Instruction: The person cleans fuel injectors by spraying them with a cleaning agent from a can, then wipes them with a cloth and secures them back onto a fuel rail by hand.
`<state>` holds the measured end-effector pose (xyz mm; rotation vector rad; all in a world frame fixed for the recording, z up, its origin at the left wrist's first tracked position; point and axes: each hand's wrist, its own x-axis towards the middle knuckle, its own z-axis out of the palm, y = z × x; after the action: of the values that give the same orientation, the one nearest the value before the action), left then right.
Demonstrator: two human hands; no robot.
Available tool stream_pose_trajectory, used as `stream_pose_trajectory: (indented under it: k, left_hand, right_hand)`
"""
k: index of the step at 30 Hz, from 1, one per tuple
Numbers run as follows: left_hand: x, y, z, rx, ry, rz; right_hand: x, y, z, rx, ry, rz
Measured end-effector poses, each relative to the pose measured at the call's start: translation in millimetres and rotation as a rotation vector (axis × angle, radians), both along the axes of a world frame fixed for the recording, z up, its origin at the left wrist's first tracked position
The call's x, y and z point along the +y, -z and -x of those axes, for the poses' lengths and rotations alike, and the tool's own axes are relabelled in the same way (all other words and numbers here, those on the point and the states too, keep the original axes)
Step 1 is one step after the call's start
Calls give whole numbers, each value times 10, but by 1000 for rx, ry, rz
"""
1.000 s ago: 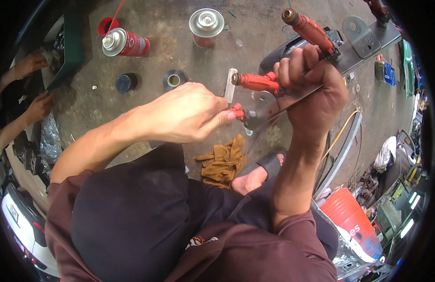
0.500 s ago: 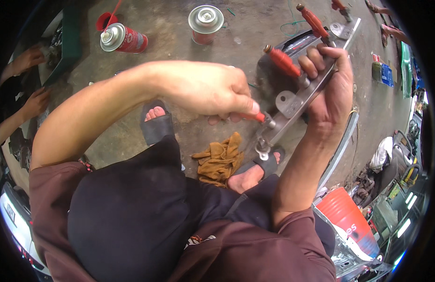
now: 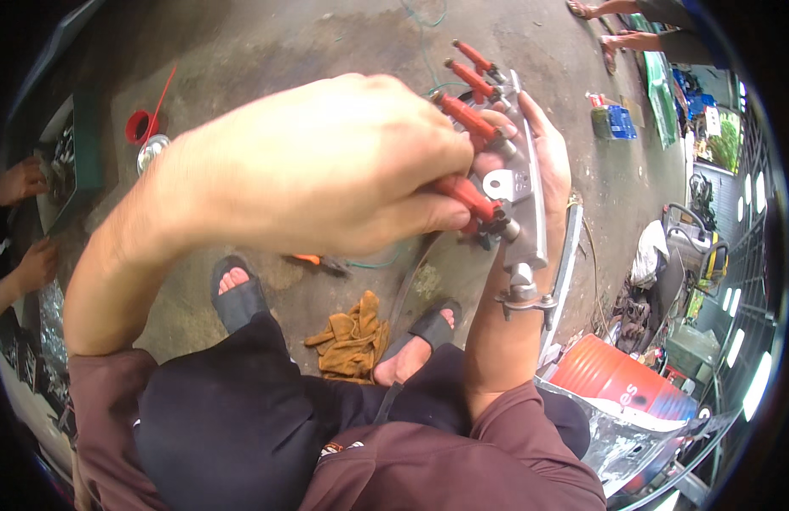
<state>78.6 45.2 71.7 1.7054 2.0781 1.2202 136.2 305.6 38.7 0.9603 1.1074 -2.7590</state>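
Red plugs [image 3: 467, 119], 4 on the metal rail [image 3: 524, 192] your right hand [image 3: 547, 162] grips at upper right, now have your left hand [image 3: 326, 170] clenched on the lowest, having risen from mid-frame.

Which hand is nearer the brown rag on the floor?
Right. The right hand and left hand are both raised above the rag, but the right forearm descends close beside it.

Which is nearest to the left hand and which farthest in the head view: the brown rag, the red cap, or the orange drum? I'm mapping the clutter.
From the left hand:
1. Red cap, on the floor to its left.
2. Brown rag, below it, between the feet.
3. Orange drum, far lower right.
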Motion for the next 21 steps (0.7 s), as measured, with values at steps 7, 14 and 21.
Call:
stream_pose_trajectory:
  k: [7, 14, 21]
  left_hand:
    - [41, 17, -105, 16, 16, -38]
    - [-82, 103, -433, 44, -39, -129]
    - [-235, 549, -745, 342, -179, -39]
  right_hand:
    - [-8, -77, 63, 0, -125, 142]
    - [-288, 50, -46, 120, -11, 180]
    - [-473, -256, -201, 466, -140, -519]
